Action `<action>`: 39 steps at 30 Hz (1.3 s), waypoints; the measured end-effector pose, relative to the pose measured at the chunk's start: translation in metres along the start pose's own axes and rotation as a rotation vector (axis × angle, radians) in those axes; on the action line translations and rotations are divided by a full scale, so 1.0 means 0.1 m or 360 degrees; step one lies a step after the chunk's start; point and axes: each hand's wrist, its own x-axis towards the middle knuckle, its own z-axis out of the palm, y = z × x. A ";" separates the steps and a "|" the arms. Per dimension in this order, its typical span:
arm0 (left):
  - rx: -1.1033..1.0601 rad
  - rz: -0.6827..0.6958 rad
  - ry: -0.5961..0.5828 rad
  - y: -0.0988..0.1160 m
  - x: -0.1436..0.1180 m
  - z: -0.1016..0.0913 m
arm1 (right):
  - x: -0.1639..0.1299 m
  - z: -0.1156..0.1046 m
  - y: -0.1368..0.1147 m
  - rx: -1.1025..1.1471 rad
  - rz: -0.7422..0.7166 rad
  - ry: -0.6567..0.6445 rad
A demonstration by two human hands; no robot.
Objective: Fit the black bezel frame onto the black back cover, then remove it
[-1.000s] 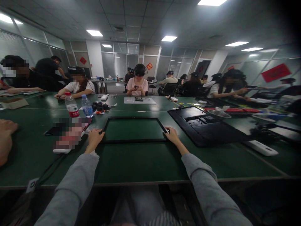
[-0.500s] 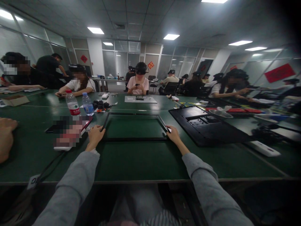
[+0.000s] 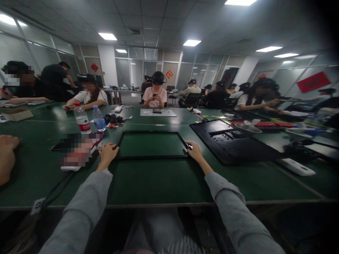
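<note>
Left hand (image 3: 107,153), right hand (image 3: 195,151) (both half-curled) — around black frame (image 3: 152,158) sides.

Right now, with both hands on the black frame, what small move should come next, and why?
I'd probably ease the black frame slightly toward the body, hands moving together: the left hand and right hand hold its opposite short sides, the left close beside a pink item, while green tabletop shows on the frame's near side.

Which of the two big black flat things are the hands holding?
The thin frame, with the left hand and right hand at its short sides and green table showing through. The black panel to its right is mostly solid.
</note>
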 end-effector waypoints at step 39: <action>0.0141 -0.0082 -0.0079 0.03 0.00 -0.06 | -0.04 -0.02 0.02 -0.0038 0.0112 -0.0106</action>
